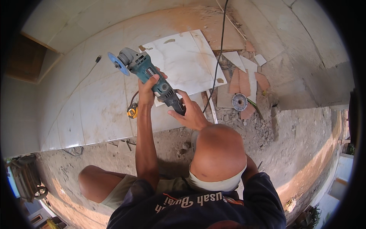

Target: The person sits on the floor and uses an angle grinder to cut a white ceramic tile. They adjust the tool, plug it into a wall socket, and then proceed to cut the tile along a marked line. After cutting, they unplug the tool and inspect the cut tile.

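Observation:
A teal and black angle grinder (164, 87) is held up in front of me, its grey head and blue disc (118, 64) toward the upper left. My left hand (147, 91) wraps round the middle of its body, the thumb lying over the casing. At the black rear end, my right hand (192, 113) has thumb and fingers bent round the tail. Beyond the grinder lies a large white marbled tile (183, 59) with a thin line across it near its right side. A yellow and black tape measure (132, 111) rests on the floor tiles left of my left forearm.
A dark cable (218, 63) crosses the white tile's right side. Broken tile pieces (240, 82), a round metal cutting disc (239, 102) and rubble (263, 129) lie to the right. A plug (98, 58) with a thin cord lies on the left floor tiles. My raised knee (219, 152) is below my right hand.

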A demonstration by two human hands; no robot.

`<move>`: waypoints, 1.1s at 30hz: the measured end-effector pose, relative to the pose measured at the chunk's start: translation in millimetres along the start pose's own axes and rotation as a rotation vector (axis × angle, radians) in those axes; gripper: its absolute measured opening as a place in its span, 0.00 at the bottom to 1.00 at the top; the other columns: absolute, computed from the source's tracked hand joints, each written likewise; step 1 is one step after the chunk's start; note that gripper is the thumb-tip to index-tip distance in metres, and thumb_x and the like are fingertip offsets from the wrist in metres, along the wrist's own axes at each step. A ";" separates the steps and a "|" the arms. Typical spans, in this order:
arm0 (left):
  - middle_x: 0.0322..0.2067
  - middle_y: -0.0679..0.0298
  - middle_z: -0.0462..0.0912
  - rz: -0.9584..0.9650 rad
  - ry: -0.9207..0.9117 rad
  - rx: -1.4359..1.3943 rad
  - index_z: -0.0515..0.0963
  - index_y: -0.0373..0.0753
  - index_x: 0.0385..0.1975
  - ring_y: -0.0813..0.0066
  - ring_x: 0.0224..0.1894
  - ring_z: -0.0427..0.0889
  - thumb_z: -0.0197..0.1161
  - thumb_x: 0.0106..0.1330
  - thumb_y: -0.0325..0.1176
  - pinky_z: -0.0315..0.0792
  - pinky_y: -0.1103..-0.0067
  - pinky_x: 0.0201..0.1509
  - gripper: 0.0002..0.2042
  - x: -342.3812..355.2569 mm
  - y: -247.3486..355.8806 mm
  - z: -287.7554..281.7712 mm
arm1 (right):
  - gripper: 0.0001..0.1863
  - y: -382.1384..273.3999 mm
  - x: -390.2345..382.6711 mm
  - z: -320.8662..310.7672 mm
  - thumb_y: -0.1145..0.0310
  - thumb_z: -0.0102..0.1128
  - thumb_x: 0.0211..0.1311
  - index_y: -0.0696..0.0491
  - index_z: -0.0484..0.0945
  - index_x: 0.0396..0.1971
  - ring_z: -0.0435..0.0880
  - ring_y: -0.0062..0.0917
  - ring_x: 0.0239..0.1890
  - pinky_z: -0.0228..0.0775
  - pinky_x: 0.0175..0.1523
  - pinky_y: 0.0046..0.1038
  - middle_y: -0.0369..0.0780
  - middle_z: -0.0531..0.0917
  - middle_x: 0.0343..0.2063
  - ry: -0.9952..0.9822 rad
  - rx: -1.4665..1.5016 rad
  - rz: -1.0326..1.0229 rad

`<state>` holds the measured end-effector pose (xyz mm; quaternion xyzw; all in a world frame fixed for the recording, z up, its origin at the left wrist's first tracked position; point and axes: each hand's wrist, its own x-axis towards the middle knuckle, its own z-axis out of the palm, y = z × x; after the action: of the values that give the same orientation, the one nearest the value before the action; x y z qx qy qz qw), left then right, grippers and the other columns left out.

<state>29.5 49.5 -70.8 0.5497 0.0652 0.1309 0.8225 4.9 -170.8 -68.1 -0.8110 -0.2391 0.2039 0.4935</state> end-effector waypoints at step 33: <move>0.56 0.55 0.83 0.270 -0.937 0.732 0.80 0.40 0.60 0.56 0.59 0.80 0.76 0.65 0.36 0.71 0.65 0.66 0.24 -38.0 -104.3 262.3 | 0.12 128.7 -307.3 -154.3 0.70 0.71 0.65 0.54 0.73 0.36 0.74 0.20 0.16 0.67 0.19 0.27 0.36 0.77 0.23 1.441 0.705 0.346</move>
<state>74.0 -231.7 -66.7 0.7993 -0.3331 -0.0525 0.4974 -130.3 -511.6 -88.2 -0.5656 0.3432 -0.2305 0.7136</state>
